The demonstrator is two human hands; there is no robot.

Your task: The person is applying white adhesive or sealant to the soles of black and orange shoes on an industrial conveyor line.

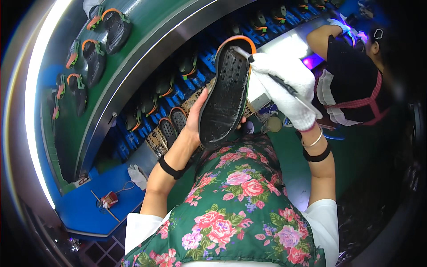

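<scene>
A black shoe sole [222, 104] with an orange rim at its far end stands tilted up in front of my chest. Its inner face looks wet and glossy, and small holes dot the far half. My bare left hand [195, 113] grips it from beneath, thumb along the left edge and fingertips showing at the right edge. In a white glove, my right hand [287, 82] is closed round a thin dark-handled brush [242, 53]. The brush's tip touches the sole's inner face near the orange rim.
Black soles with orange and green ends [118, 31] lie on a green belt at left. Several more sit on a blue rack [207, 58] beyond my hands. A blue table [84, 207] holds a red-and-wood tool. A co-worker [351, 75] sits at right; a jar [274, 124] stands near my right wrist.
</scene>
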